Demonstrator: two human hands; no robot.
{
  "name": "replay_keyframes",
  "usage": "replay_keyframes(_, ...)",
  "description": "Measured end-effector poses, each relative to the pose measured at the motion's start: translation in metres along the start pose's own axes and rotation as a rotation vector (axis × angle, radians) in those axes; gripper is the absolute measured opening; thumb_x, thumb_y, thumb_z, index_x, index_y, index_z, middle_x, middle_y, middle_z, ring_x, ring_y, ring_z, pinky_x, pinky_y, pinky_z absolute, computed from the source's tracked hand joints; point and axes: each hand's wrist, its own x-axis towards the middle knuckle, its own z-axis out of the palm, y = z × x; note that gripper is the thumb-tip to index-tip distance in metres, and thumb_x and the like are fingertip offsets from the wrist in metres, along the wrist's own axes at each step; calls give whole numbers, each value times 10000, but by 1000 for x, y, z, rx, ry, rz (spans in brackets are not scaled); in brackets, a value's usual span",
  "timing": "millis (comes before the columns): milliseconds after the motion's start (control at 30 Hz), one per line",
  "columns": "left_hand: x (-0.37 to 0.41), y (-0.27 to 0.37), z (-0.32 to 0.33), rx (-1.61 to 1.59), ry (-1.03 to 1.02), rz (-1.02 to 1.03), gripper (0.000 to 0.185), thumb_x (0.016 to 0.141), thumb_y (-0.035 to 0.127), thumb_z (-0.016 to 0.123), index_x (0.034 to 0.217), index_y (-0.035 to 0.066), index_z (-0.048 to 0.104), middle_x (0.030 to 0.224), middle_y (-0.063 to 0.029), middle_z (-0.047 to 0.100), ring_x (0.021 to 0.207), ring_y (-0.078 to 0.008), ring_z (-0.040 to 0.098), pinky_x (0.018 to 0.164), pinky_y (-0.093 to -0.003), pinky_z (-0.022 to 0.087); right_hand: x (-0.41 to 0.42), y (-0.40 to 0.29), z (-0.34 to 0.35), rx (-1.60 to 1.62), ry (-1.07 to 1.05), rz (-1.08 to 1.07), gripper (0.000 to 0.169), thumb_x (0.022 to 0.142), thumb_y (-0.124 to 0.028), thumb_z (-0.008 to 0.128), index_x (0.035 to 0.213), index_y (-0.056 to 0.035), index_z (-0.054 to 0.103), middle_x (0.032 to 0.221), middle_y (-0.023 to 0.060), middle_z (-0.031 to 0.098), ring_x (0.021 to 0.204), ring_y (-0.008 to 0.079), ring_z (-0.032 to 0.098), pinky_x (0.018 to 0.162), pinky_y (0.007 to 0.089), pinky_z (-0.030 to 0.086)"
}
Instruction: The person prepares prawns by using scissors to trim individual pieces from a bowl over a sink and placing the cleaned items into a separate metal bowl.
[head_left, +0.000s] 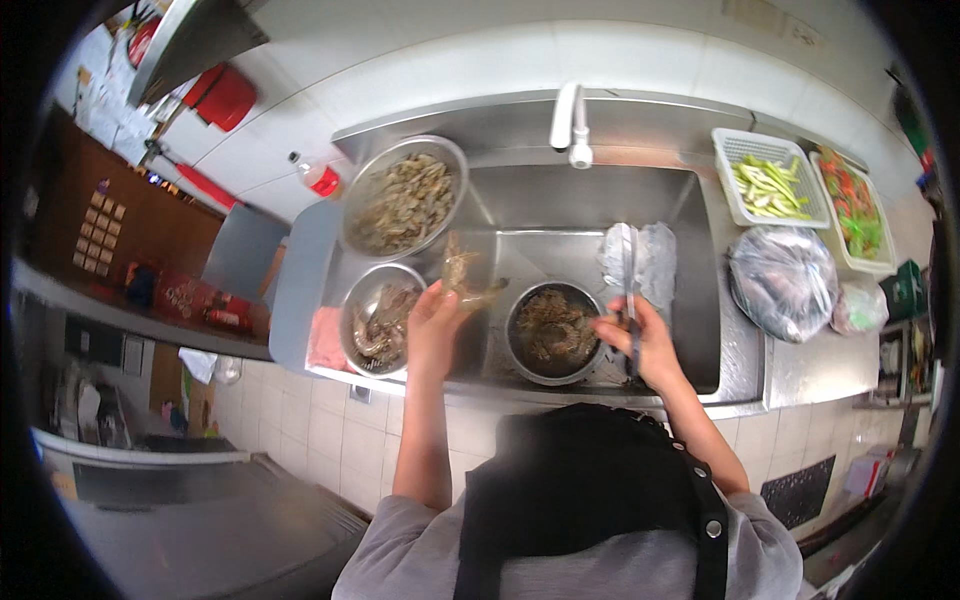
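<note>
My left hand (435, 311) holds a raw shrimp (456, 274) by its body, above the left side of the sink between the bowls. In my right hand (646, 337) are long-bladed scissors or a similar metal tool (634, 277), pointing away from me; their exact kind is hard to tell. A round metal bowl (559, 330) with shrimp heads and trimmings stands in the sink between my hands. Left of my left hand, a smaller metal bowl (382, 319) holds several shrimp. Behind it, a large metal bowl (405, 195) is filled with shrimp.
A white faucet (574, 124) rises behind the steel sink (585, 196). Clear plastic packaging (656, 262) lies in the basin. To the right are a white basket (724, 172) of cut green vegetables, a tray (889, 247) of peppers and a tied plastic bag (784, 281). A pink cloth (328, 337) and a bottle (319, 178) are left.
</note>
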Motion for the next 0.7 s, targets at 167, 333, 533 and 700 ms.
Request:
replay_keyframes(167, -11, -13, 63, -15, -216, -53, 304, 1012, 90, 625, 1300, 7, 570, 1201, -138, 688, 1091, -216, 684, 937, -356, 573, 20, -25, 39, 186, -60, -160, 497, 875, -36, 795, 1269, -30, 493, 1198, 169, 676, 1084, 225, 682, 921, 344, 565)
replay_keyframes(333, -16, -17, 79, 0, -239, -77, 326, 1019, 90, 615, 1326, -2, 552, 1215, -135, 678, 1099, -213, 677, 953, -359, 562, 19, -24, 40, 145, -16, -167, 489, 876, -42, 797, 1260, -23, 494, 1161, 151, 695, 1034, 204, 689, 897, 319, 555)
replay_keyframes(533, -14, -30, 75, -15, -268, -115, 338, 1024, 91, 607, 1342, -4, 541, 1227, -127, 666, 1117, -207, 666, 949, -349, 564, 15, -7, 39, 103, 31, -134, 421, 891, -33, 777, 1224, -31, 518, 1053, 113, 730, 986, 155, 686, 840, 280, 538)
replay_keyframes(700, -19, -28, 79, 8, -255, -143, 335, 1021, 100, 615, 1336, 8, 547, 1238, -114, 662, 1124, -198, 660, 940, -343, 569, 14, -4, 39, 134, 88, -172, 350, 899, 1, 746, 1174, -40, 534, 968, 73, 727, 896, 111, 666, 792, 261, 526)
